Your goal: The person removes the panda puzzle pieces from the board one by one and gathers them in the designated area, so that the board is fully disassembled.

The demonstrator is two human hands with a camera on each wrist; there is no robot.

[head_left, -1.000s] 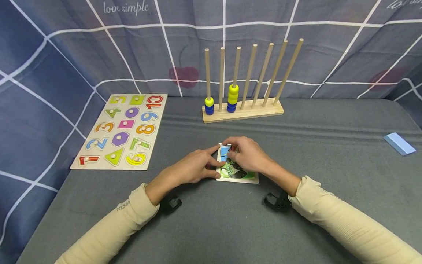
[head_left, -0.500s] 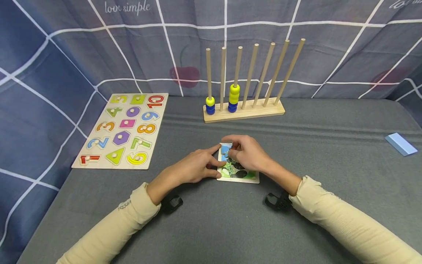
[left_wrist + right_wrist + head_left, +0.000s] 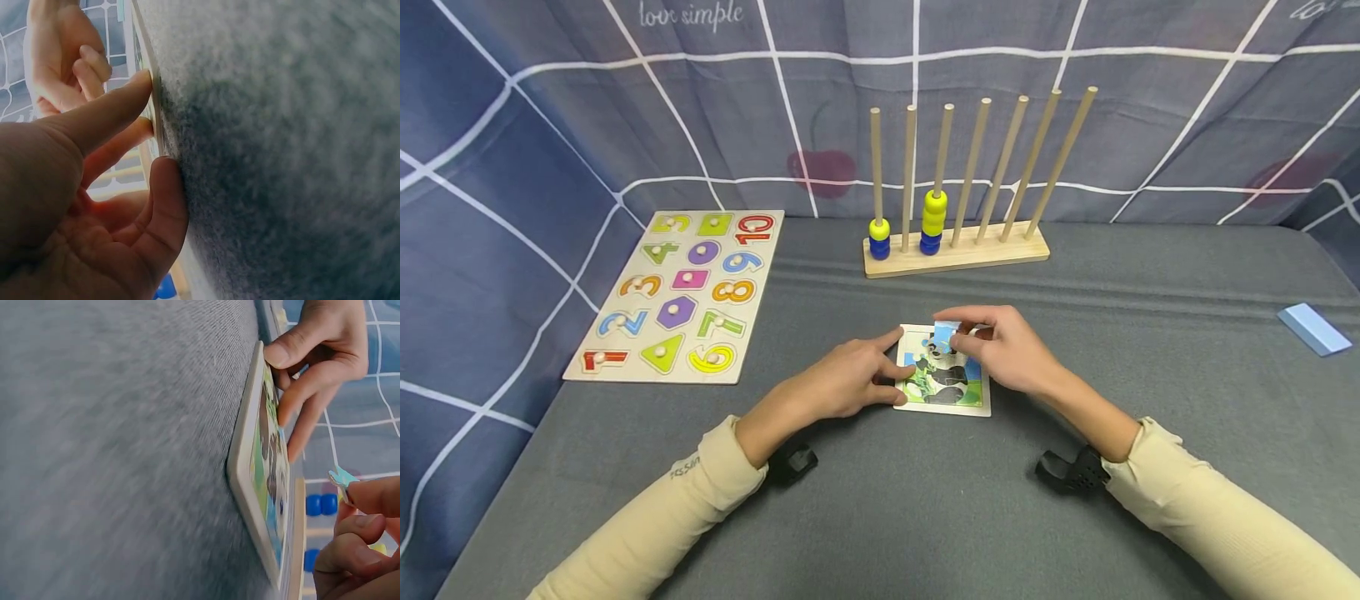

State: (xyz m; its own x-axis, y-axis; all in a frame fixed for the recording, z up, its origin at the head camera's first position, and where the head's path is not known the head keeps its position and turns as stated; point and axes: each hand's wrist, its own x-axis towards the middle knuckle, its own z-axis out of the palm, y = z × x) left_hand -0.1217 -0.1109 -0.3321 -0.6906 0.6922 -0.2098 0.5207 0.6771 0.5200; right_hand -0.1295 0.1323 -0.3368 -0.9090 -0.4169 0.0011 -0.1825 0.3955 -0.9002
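A small panda jigsaw puzzle [image 3: 943,396] in a pale frame lies on the table in the head view. At its left side is my left hand [image 3: 842,379], thumb and fingertips spread along the frame and pressing on it. My right hand [image 3: 1011,350] pinches a light-blue puzzle piece [image 3: 945,333] between thumb and finger over the puzzle's top edge. In the right wrist view the puzzle piece [image 3: 341,477] is raised off the tray, apart from it. The panda's face and body show on the puzzle; its upper right is partly behind my right hand.
A wooden number-and-shape peg board [image 3: 700,312] lies at the left. Behind the puzzle stands a wooden bead rack [image 3: 970,260] with tall pegs and blue and yellow beads on two of them. A light-blue block [image 3: 1315,329] lies far right. Grid-patterned cloth hangs behind.
My right hand has shifted right and up from the puzzle, with the light-blue piece now in its fingertips. More of the panda picture shows. My left hand stays at the frame.
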